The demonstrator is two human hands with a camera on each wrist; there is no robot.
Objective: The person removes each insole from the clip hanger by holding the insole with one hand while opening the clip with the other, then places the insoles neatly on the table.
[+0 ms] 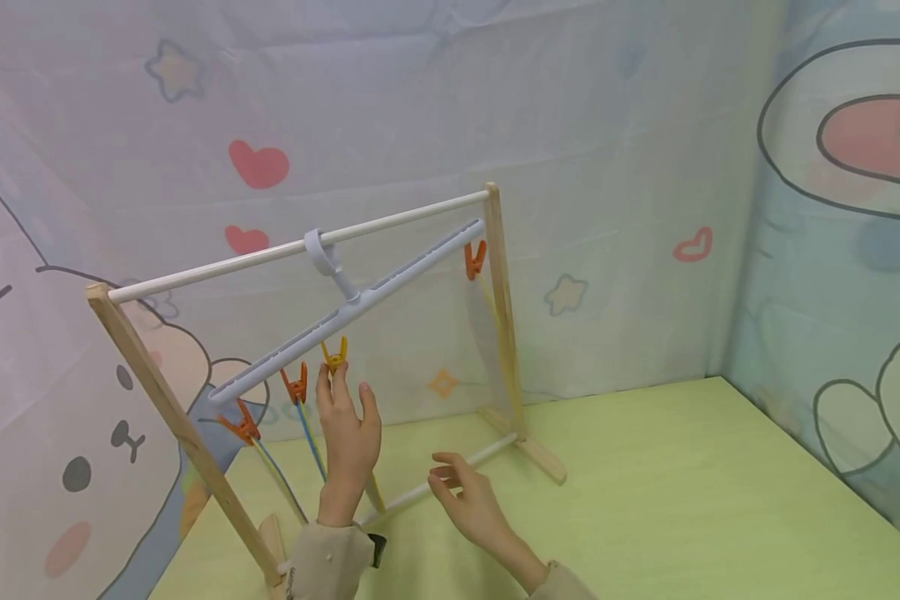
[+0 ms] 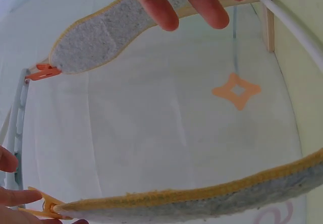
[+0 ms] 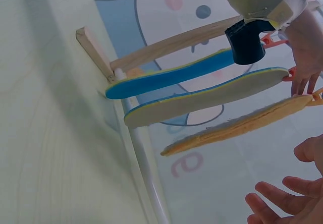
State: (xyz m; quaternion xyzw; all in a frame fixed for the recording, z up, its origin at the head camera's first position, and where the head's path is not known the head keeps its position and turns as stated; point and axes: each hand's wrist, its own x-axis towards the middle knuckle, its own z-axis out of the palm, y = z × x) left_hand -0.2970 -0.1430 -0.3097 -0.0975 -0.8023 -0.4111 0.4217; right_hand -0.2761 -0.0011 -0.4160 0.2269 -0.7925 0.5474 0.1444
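My left hand [image 1: 350, 433] reaches up with mostly straight fingers, fingertips at the yellow clip [image 1: 335, 358]; its thumb stands apart. That clip holds a grey felt insole with a yellow edge [image 2: 197, 204], hanging below the light-grey hanger [image 1: 352, 310]. Left of it, two orange clips [image 1: 296, 386] hold two insoles with blue sides, a blue one [image 3: 171, 77] and a pale-faced one [image 3: 212, 97]. Another grey insole [image 2: 101, 45] hangs at the hanger's far right from an orange clip [image 1: 476, 260]. My right hand [image 1: 474, 507] hovers low over the table, fingers loosely bent, holding nothing.
The hanger hooks over the white top rod [image 1: 225, 267] of a wooden stand [image 1: 187, 433] and tilts down to the left. A white lower rod [image 1: 405, 497] joins the stand's feet. The green table [image 1: 682, 492] extends right; printed cloth [image 1: 607, 167] forms the walls.
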